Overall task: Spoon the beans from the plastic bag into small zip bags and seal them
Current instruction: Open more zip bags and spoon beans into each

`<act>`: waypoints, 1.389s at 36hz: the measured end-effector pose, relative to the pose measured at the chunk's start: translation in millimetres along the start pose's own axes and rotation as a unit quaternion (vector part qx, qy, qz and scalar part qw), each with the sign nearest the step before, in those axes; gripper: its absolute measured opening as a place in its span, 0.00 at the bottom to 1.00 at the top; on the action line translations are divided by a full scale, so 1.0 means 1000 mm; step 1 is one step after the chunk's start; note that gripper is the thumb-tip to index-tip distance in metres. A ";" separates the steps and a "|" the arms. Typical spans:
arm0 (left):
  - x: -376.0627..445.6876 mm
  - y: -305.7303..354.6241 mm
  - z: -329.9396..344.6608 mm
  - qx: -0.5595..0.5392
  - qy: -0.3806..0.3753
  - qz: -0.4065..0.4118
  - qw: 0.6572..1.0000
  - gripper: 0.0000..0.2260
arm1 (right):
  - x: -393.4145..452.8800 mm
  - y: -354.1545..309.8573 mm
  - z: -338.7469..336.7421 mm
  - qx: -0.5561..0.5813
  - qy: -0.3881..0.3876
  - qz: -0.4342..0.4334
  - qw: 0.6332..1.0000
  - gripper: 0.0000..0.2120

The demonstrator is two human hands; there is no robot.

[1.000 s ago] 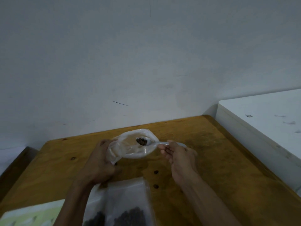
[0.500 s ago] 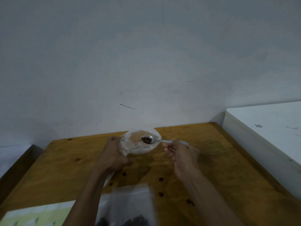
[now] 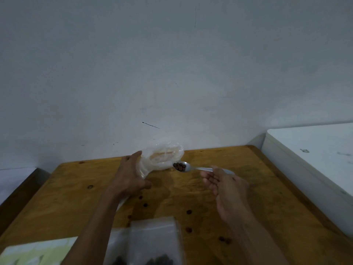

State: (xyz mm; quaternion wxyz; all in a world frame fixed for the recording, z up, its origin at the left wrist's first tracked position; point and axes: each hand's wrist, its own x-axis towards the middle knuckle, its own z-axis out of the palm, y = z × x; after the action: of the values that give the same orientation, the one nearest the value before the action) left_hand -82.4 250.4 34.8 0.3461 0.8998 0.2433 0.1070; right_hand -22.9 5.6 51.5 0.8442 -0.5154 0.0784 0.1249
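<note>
My left hand (image 3: pixel 129 178) grips the neck of a clear plastic bag (image 3: pixel 163 156), whose open mouth faces up near the table's far edge. To its right, my right hand (image 3: pixel 225 185) holds a metal spoon (image 3: pixel 188 167) by the handle. The spoon's bowl carries several dark beans (image 3: pixel 179 166) just outside the bag's right rim. At the near edge lie small zip bags (image 3: pixel 154 240) with dark beans showing in their lower part.
The wooden table (image 3: pixel 238 207) has several loose beans scattered on it, such as one (image 3: pixel 188 211) in front of my hands. A white cabinet (image 3: pixel 313 165) stands at the right. A pale green sheet (image 3: pixel 36 253) lies at the near left. A grey wall rises behind.
The loaded spoon has come out of the plastic bag's mouth and moved right. The view has tilted up, so the zip bags sit lower in frame.
</note>
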 end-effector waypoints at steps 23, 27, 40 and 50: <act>-0.059 0.019 -0.003 -0.113 0.134 0.095 0.980 0.43 | -0.060 -0.017 0.058 -0.355 -0.207 -0.433 0.802 0.07; -0.059 0.022 -0.003 -0.143 0.141 0.099 0.975 0.42 | -0.052 -0.029 0.047 -0.268 -0.146 -0.391 0.868 0.06; -0.062 0.044 0.013 -0.255 0.174 0.093 0.947 0.29 | 0.069 0.001 -0.022 -0.298 0.156 -0.242 0.910 0.07; -0.064 0.054 0.012 -0.230 0.191 0.119 0.947 0.27 | 0.092 0.035 -0.035 -0.482 0.122 -0.175 0.850 0.05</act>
State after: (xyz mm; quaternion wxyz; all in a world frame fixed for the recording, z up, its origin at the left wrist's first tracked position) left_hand -113.6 176.3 61.2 0.4754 0.7809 0.1650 0.3700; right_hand 55.0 1.7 -18.9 0.4814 -0.8737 0.0189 -0.0670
